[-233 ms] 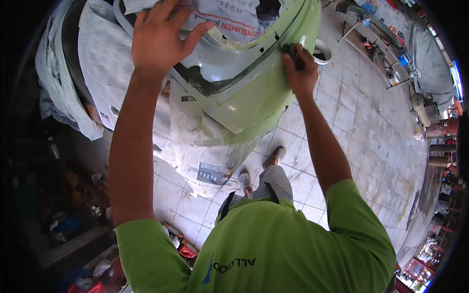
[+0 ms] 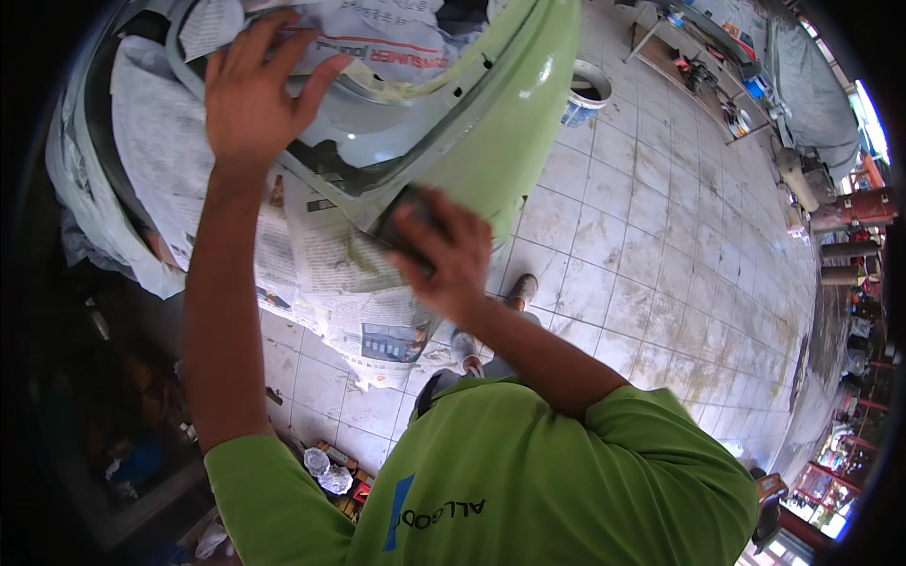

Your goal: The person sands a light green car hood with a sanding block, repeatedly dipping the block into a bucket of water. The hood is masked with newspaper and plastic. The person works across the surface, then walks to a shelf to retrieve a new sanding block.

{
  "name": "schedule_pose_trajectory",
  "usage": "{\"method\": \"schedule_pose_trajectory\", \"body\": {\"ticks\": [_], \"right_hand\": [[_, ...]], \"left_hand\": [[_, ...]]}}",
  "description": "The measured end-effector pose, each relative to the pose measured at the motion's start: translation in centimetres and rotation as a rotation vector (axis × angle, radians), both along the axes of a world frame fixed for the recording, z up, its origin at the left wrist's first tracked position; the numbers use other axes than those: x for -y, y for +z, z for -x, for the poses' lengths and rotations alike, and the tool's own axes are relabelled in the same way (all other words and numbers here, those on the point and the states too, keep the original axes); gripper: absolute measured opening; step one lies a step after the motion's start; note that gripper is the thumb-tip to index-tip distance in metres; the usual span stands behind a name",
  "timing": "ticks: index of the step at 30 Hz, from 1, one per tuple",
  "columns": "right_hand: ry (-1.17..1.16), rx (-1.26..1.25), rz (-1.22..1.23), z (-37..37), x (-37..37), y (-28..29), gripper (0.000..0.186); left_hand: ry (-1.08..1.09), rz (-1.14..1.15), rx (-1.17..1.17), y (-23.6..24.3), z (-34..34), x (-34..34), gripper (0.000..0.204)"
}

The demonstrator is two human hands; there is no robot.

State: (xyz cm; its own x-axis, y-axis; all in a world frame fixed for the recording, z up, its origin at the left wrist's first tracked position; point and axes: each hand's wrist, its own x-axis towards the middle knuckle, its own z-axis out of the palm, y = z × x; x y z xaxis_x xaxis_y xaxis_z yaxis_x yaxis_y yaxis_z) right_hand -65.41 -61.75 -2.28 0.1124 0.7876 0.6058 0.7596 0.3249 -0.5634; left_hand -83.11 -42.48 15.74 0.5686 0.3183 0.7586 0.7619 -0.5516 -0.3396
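Note:
A car body panel [image 2: 514, 123], pale green over much of its surface with grey-white bare patches, curves across the upper middle. My right hand [image 2: 458, 250] is closed around a dark sanding block [image 2: 404, 226], which lies against the panel's lower left corner; motion blurs both a little. At the panel's upper left, my left hand [image 2: 253, 108] rests with fingers spread beside the opening edge, holding nothing. Newspaper sheets [image 2: 326, 269] mask the area below and left of the panel, and more printed paper [image 2: 377, 42] fills the opening.
A bucket [image 2: 587, 94] stands on the tiled floor [image 2: 651, 264] right of the panel. Farther right are a low workbench [image 2: 689, 80] with tools and a grey-covered shape [image 2: 816, 90]. Small boxes and crumpled wrapping [image 2: 330, 474] lie at lower left, near my feet.
My right hand has swept the sanding block left and down, from the panel's right edge to its lower left corner. The view has shifted slightly; my left hand stays on the panel.

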Motion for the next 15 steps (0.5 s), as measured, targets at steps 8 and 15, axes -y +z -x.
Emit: {"method": "schedule_pose_trajectory", "body": {"ticks": [8,15], "right_hand": [[-0.226,-0.049,-0.299,-23.3,-18.1,-1.9,0.053],[-0.091,-0.099,-0.123,-6.4,-2.4,-2.7,0.055]], "left_hand": [[-0.059,-0.035,-0.016,0.9,-2.0,-0.6,0.039],[-0.010,0.022,-0.042,0.3,0.0,-0.2,0.039]]}}
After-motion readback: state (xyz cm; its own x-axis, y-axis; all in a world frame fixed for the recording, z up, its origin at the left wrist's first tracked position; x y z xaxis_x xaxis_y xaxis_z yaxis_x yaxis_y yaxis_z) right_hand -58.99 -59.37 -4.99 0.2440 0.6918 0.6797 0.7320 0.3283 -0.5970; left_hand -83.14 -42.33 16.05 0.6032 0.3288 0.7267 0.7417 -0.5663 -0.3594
